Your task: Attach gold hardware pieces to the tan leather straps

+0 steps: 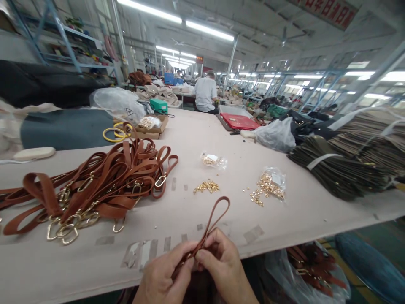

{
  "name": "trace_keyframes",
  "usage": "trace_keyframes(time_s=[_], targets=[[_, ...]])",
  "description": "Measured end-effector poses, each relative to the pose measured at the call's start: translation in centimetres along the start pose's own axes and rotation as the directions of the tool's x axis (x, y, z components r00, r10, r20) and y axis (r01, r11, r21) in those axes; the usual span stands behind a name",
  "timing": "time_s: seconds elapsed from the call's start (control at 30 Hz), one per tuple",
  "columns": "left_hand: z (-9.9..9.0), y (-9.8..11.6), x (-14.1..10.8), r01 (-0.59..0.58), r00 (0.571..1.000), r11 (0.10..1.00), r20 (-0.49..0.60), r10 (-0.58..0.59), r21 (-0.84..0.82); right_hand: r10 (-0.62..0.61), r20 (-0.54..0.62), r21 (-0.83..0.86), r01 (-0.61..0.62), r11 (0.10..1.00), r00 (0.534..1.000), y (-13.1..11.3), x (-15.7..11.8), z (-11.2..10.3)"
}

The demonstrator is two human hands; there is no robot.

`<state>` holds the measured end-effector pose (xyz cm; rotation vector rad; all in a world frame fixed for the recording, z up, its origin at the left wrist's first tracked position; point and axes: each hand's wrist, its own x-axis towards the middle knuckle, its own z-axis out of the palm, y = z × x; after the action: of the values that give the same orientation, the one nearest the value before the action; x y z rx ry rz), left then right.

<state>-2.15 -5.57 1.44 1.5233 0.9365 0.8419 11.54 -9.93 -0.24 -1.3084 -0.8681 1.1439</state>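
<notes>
1. Fingers of left hand (pixel 167 270) and right hand (pixel 223 264): both pinching one brown leather strap (pixel 209 228), near the table's front edge; its loop stands up above the fingertips.
2. Beyond the strap, on the table (pixel 190 135): small pile of gold-coloured hardware (pixel 207 186); behind it, a clear bag (pixel 212 160) of similar pieces.
3. To the right: second bag (pixel 272 182), pieces spilled beside it.
4. To the left: heap of brown straps (pixel 110 181) with metal clasps.

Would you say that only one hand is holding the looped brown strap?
No, the left hand and the right hand both pinch the brown strap.
</notes>
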Motion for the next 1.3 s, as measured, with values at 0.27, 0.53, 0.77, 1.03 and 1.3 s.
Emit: trace_keyframes(time_s=[0.27,0.53,0.77,1.03,1.3], targets=[[-1.0,-2.3,1.2,0.246,0.969,0.960,0.015,-0.246,-0.134,-0.468,-0.176,-0.853,0.103,0.512,0.866,-2.3,5.5,-11.0],[-2.1,-5.2,2.1,0.382,0.923,0.897,0.047,-0.382,-0.223,-0.493,-0.050,-0.985,0.040,0.171,0.869,-2.2,11.6,-19.1],[-1.9,-3.8,2.4,0.418,0.906,0.871,0.040,-0.422,-0.259,-0.438,0.042,-0.998,0.060,0.027,0.898,-2.3,12.3,-19.1],[-1.5,-1.5,2.3,0.345,0.937,0.897,0.054,-0.344,-0.277,-0.426,0.028,-0.990,0.084,0.114,0.904,-2.6,12.8,-19.8],[-0.6,-1.0,2.0,0.263,0.964,0.927,0.030,-0.264,-0.267,-0.589,-0.233,-0.763,0.229,0.604,0.774,-0.8,6.1,-13.1]])
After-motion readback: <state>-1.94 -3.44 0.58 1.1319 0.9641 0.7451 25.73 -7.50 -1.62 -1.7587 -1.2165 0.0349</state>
